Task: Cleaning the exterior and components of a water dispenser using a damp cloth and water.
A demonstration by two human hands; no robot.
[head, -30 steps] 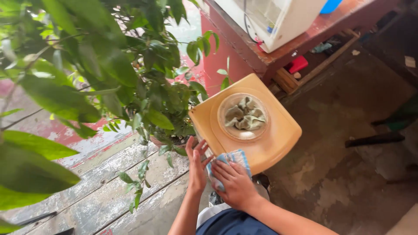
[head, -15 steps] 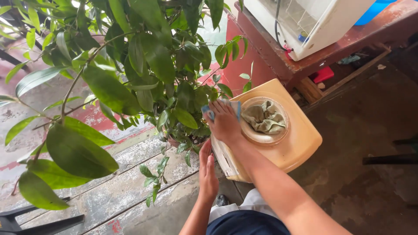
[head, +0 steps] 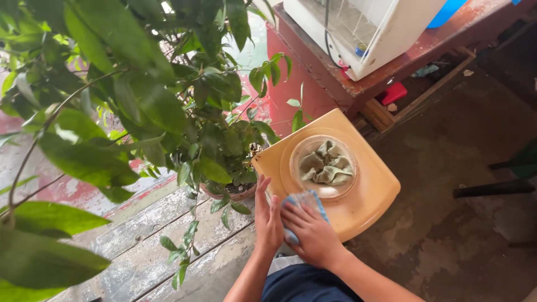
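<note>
My right hand [head: 313, 235] presses a light blue cloth [head: 306, 200] onto the near edge of a tan plastic stool [head: 372, 193]. My left hand [head: 268, 215] stands beside it with straight fingers, its thumb side against the cloth's left edge. On the stool sits a clear bowl [head: 324, 166] holding a wet greenish rag [head: 327, 168]. A potted plant [head: 184, 112] with large green leaves rises just left of the stool, with its reddish pot [head: 235, 194] near my left fingertips.
The plant stands on a worn painted plank ledge [head: 140, 235]. A white appliance [head: 363, 28] rests on a red wooden bench [head: 425, 50] behind the stool. Rough concrete floor [head: 458, 240] lies to the right, crossed by a dark bar [head: 492, 189].
Half a second ago my right hand was up among the leaves with the cloth. It has come back down to the stool's near edge, beside my left hand.
</note>
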